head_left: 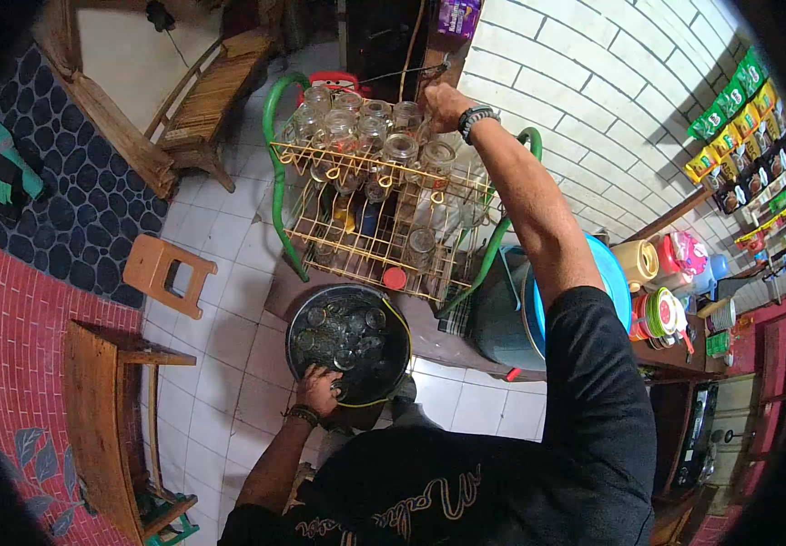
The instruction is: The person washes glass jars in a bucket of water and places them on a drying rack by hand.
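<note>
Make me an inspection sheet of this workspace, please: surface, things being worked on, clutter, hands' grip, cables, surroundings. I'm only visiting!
Surface: brownish ledge under the rack.
Job's things: dark bucket with glassware inside; glasses crowd the rack's upper tier.
Clutter: red lid at the rack's front; tub with blue top nearby.
Grip: left hand reaches over the bucket's near rim; right hand is at the rack's far right corner. What either holds, if anything, is unclear.
Cables: nothing seen that is clearly a cable.
Surroundings: white brick wall, hanging packets, tiled floor, orange-brown stool.
</note>
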Motion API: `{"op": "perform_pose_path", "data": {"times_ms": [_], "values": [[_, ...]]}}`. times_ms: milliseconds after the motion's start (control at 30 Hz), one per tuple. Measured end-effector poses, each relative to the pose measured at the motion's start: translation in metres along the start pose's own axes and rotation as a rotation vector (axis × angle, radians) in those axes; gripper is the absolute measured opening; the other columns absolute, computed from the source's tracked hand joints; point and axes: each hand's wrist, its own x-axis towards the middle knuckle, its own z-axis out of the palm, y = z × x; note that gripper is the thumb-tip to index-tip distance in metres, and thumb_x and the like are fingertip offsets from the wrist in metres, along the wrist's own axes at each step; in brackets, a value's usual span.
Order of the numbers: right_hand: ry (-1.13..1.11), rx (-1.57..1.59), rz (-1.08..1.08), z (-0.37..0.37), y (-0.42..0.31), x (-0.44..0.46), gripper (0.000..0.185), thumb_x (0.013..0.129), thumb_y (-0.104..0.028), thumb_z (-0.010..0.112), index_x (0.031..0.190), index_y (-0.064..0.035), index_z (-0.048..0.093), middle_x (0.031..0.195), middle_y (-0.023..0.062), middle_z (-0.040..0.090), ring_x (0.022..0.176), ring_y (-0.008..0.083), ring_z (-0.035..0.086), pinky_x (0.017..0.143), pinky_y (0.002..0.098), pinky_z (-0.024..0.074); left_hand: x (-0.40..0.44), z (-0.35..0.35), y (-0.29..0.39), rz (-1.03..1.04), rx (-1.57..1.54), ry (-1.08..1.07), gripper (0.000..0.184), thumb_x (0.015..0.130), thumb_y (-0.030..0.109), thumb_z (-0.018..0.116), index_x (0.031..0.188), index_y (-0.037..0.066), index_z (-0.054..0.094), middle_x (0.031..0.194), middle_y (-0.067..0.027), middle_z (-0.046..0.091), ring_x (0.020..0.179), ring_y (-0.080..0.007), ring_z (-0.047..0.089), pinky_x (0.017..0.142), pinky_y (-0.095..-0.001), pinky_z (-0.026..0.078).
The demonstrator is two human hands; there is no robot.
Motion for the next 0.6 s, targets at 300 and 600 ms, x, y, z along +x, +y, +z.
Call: {"op": "perform_pose_path", "data": {"times_ms": [300,600], "values": [[0.009,0.042,0.04,0.036,0.03,0.008,0.051,0.071,-0.034,0.079,0.096,0.0051,0.061,0.102,0.0291,0.066,0.103,0.0472,0.064,0.088,0.0505,0.0544,0.003,0.011,-0.009,-0.043,-0.034,-0.038,0.05,0.087,0.023,0.072,0.137,0.023,0.069,0.151,-0.0156,0.057,0.147,-0.0397,0.042,0.124,-0.0485,0.036],[-0.015,-0.013,0.289,0.013,-0.012,-0.012,0.066,0.072,-0.05,0.084,0.114,-0.0029,0.063,0.112,0.0244,0.068,0.108,0.0439,0.068,0.09,0.049,0.0568,0.002,0.01,-0.008,-0.026,-0.058,0.0,0.046,0.088,0.024,0.071,0.134,0.016,0.071,0.143,-0.0143,0.063,0.142,-0.0338,0.049,0.127,-0.0488,0.029]]}}
